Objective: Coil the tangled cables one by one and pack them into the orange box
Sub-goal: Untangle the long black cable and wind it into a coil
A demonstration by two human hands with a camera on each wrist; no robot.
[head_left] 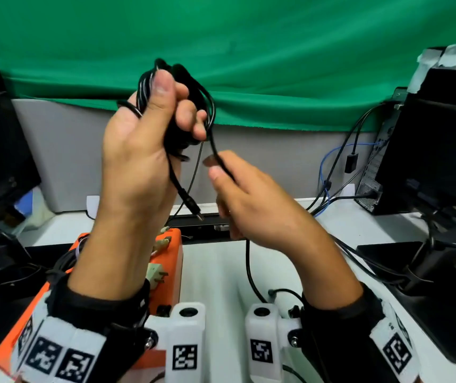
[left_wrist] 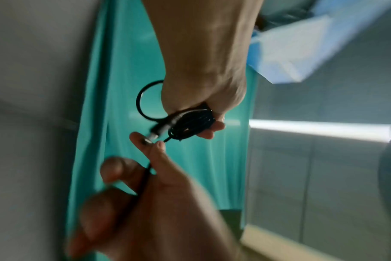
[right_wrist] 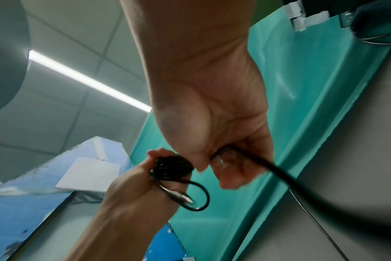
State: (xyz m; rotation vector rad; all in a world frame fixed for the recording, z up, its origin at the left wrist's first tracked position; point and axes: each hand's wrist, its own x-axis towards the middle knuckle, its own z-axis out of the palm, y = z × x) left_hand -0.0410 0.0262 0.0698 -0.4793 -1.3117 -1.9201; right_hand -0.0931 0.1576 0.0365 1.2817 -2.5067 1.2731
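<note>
Coded wristbands [head_left: 55, 357]; no legible writing.

Head view looks down; wrist views look up, close, sharing both hands.

the left hand [head_left: 144, 139] hides most of the black cable coil [head_left: 177, 78]; the orange box [head_left: 170, 261] is half-covered.

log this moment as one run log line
left hand: grips coiled black cable | right hand: pinches loose strand | orange box: below
</note>
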